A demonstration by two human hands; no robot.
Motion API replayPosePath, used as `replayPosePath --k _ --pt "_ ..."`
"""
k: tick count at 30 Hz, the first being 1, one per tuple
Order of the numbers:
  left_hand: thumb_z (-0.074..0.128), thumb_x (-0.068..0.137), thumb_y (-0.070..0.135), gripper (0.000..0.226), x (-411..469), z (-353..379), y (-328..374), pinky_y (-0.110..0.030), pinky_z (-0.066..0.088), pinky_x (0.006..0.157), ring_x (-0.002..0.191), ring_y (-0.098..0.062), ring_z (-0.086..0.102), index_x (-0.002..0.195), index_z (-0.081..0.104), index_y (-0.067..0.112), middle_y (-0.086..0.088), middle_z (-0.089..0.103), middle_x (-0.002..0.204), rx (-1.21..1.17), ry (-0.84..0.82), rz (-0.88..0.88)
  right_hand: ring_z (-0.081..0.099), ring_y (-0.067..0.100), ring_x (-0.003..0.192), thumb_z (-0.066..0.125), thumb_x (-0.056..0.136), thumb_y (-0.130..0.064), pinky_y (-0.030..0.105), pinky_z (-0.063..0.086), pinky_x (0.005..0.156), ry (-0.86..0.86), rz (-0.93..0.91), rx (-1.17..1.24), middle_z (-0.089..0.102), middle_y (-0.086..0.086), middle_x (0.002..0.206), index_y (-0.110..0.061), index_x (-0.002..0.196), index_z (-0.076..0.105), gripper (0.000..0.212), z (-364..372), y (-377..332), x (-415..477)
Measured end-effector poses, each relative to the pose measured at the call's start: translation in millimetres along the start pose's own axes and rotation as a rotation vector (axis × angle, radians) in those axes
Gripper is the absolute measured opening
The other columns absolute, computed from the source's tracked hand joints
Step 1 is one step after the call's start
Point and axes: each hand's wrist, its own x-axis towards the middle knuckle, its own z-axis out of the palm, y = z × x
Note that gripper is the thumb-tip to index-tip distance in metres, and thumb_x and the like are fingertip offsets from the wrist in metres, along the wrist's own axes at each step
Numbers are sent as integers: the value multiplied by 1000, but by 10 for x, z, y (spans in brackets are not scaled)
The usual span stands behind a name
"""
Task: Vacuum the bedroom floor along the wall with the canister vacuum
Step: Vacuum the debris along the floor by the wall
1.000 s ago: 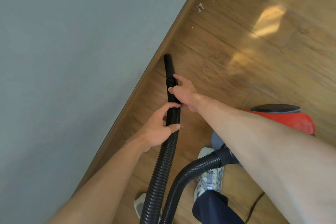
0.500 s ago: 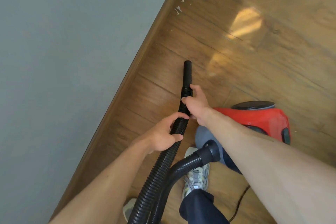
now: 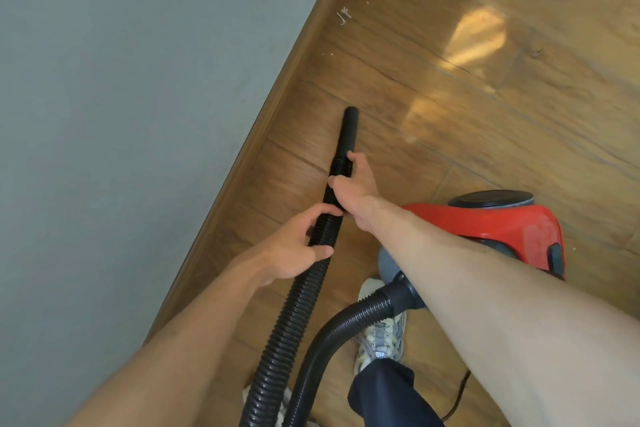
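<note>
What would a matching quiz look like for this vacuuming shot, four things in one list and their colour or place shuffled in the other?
Things:
1. nozzle
2. canister
3. white scraps
4. left hand

Descriptions:
A. lie on the floor by the baseboard, farther ahead
B. red, right of the hose
C. grips the hose just behind the right hand
D. black, smooth, pointing ahead beside the baseboard

Pairs: 1-D, 2-B, 3-A, 4-C.
</note>
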Motion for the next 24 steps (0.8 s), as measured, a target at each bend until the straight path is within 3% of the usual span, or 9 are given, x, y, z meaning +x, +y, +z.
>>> replayPosePath --k 3,6,12,17,20,22,24 --pt "60 96 5 52 -104 -137 -115 -38 60 79 107 -19 59 128 49 45 4 56 115 -59 64 -39 58 22 97 49 93 -7 34 52 82 -82 -41 -65 56 2 117 -31 147 33 61 259 -110 -17" --pt "61 96 6 53 -174 -204 -175 -45 61 81 105 -26 63 122 51 51 -4 56 120 -113 83 -78 60 26 102 49 93 -10 34 52 85 -125 -42 -111 57 8 124 -33 148 32 62 393 -158 -27" --pt "59 97 6 52 -57 -44 37 -31 61 69 103 -24 64 126 50 48 -4 55 121 -63 29 -54 61 26 100 48 92 -9 43 56 90 -118 -8 -94 58 7 123 -37 147 33 63 57 -134 19" --pt "57 97 4 50 189 290 403 -34 61 78 98 -16 60 132 48 39 -2 56 115 60 -74 -28 57 22 94 47 93 -7 43 54 89 12 47 -39 54 -1 104 -33 145 34 60 -551 -36 66" --pt "56 97 1 50 272 436 671 -29 56 77 87 -10 55 134 48 34 2 55 105 116 -120 -9 59 27 100 47 93 -6 51 53 93 73 96 23 57 4 110 -32 143 37 57 -857 -50 69" --pt "56 97 2 51 276 436 863 -26 54 78 87 -10 55 136 47 34 4 55 103 144 -121 -4 60 28 98 48 94 -8 47 55 87 88 144 70 59 8 113 -33 144 37 57 -986 -165 75" --pt "56 97 4 53 256 391 1074 -31 56 79 92 -13 58 137 47 36 2 57 107 161 -121 -7 60 28 90 48 94 -8 44 53 78 89 185 125 59 8 103 -32 145 36 58 -1093 -330 69"
